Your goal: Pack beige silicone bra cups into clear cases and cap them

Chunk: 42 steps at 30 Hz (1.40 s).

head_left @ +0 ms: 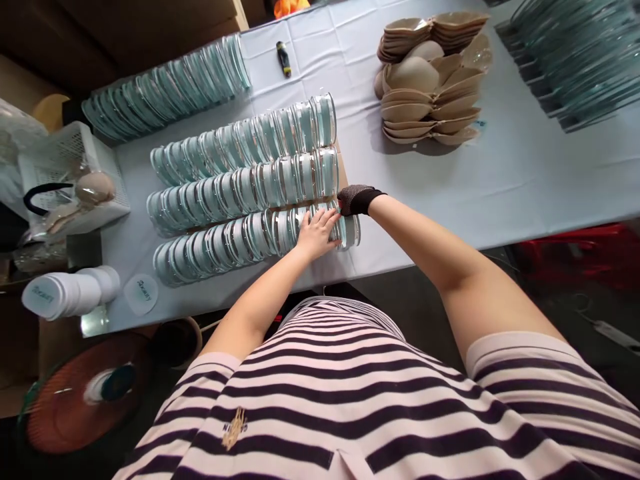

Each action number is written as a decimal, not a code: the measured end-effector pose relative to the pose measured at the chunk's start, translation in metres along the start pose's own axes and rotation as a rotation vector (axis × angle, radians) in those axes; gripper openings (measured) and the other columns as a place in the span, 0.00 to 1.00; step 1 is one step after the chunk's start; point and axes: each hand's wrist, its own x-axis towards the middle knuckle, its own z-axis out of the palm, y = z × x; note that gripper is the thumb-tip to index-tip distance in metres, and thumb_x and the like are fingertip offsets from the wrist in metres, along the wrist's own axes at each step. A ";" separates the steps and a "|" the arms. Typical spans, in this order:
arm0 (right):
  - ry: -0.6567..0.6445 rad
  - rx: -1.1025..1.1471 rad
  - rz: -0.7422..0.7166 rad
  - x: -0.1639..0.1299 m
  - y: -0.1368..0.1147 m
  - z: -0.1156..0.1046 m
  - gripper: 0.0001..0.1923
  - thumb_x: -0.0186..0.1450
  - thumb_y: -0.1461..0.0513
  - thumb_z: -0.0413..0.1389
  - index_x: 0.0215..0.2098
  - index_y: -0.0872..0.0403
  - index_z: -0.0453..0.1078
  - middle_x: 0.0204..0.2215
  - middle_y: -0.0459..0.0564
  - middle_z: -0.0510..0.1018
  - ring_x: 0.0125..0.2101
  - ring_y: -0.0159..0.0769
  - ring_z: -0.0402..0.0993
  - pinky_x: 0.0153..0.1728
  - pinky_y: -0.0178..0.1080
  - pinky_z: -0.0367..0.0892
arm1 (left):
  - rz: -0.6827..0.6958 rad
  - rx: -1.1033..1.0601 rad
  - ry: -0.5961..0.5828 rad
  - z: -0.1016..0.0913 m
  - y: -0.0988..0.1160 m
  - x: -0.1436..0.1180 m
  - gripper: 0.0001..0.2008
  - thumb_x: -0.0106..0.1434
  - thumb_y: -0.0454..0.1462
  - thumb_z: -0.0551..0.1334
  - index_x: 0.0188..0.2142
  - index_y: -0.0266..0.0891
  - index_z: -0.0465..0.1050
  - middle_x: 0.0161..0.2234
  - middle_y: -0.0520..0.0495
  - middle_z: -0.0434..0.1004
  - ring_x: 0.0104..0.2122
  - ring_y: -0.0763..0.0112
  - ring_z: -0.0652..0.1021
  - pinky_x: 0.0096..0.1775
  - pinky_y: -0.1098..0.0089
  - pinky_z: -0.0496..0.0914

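shirt [350,400]: pink-white, dark stripes | right hand [356,199]: black mesh glove

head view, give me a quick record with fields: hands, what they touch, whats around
left hand: bare left hand, fingers spread on the near row of clear packs
right hand: right hand in a dark mesh glove, at the right end of that row
other rows: two more rows behind it, another row farther back
table: pale cloth
beige cups: stacked pile at far right
left edge: white basket
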 end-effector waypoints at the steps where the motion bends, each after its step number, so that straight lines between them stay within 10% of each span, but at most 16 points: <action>1: -0.003 0.005 -0.004 0.001 -0.001 0.001 0.20 0.59 0.59 0.61 0.48 0.59 0.77 0.43 0.60 0.81 0.44 0.49 0.78 0.44 0.42 0.71 | -0.003 0.005 0.001 0.000 0.000 0.000 0.37 0.65 0.52 0.58 0.70 0.45 0.53 0.71 0.47 0.53 0.70 0.54 0.53 0.68 0.48 0.41; 11: 0.293 0.069 -0.110 -0.023 -0.003 0.028 0.13 0.66 0.62 0.53 0.45 0.57 0.76 0.43 0.61 0.80 0.44 0.49 0.78 0.41 0.42 0.68 | 0.002 0.026 0.028 0.004 -0.004 0.002 0.38 0.64 0.52 0.60 0.69 0.44 0.54 0.70 0.45 0.54 0.69 0.53 0.53 0.68 0.47 0.41; 20: 0.262 0.201 0.031 -0.066 -0.030 0.180 0.18 0.71 0.61 0.46 0.55 0.54 0.71 0.51 0.61 0.77 0.41 0.44 0.78 0.36 0.38 0.64 | 0.008 -0.036 0.043 0.003 -0.002 -0.001 0.36 0.63 0.51 0.61 0.68 0.47 0.55 0.69 0.45 0.57 0.69 0.53 0.55 0.68 0.46 0.42; 25: 0.310 0.274 0.140 -0.055 -0.038 0.222 0.17 0.71 0.62 0.46 0.50 0.56 0.73 0.47 0.62 0.80 0.40 0.44 0.78 0.37 0.38 0.65 | 0.018 -0.042 0.060 0.007 -0.002 0.001 0.37 0.64 0.50 0.61 0.69 0.46 0.55 0.69 0.45 0.56 0.69 0.52 0.55 0.68 0.46 0.41; 29: 0.676 0.421 0.194 -0.066 -0.023 0.224 0.14 0.69 0.60 0.48 0.42 0.56 0.75 0.41 0.59 0.81 0.43 0.44 0.77 0.44 0.42 0.69 | 0.000 -0.066 0.106 0.014 0.002 0.005 0.39 0.63 0.48 0.63 0.70 0.47 0.53 0.70 0.44 0.54 0.70 0.48 0.52 0.67 0.43 0.37; 33: 1.153 0.579 0.216 -0.055 -0.002 0.194 0.23 0.67 0.54 0.51 0.56 0.57 0.68 0.53 0.62 0.73 0.56 0.49 0.69 0.58 0.53 0.63 | 0.075 -0.104 0.177 0.020 0.009 -0.005 0.38 0.63 0.48 0.63 0.70 0.48 0.54 0.71 0.45 0.52 0.71 0.50 0.50 0.68 0.45 0.35; 38: 1.105 0.699 0.133 -0.010 -0.016 0.163 0.37 0.63 0.48 0.54 0.65 0.59 0.56 0.61 0.65 0.63 0.63 0.54 0.59 0.62 0.58 0.57 | 0.083 -0.163 0.192 0.033 -0.006 -0.074 0.32 0.65 0.44 0.60 0.68 0.48 0.58 0.69 0.45 0.56 0.70 0.57 0.54 0.69 0.49 0.41; 42: 1.083 0.703 0.174 -0.004 -0.024 0.163 0.39 0.62 0.46 0.52 0.65 0.57 0.56 0.61 0.64 0.61 0.62 0.57 0.58 0.61 0.62 0.57 | -0.185 -0.245 0.248 0.051 -0.060 -0.171 0.28 0.64 0.40 0.61 0.64 0.46 0.64 0.67 0.41 0.59 0.69 0.56 0.57 0.68 0.49 0.48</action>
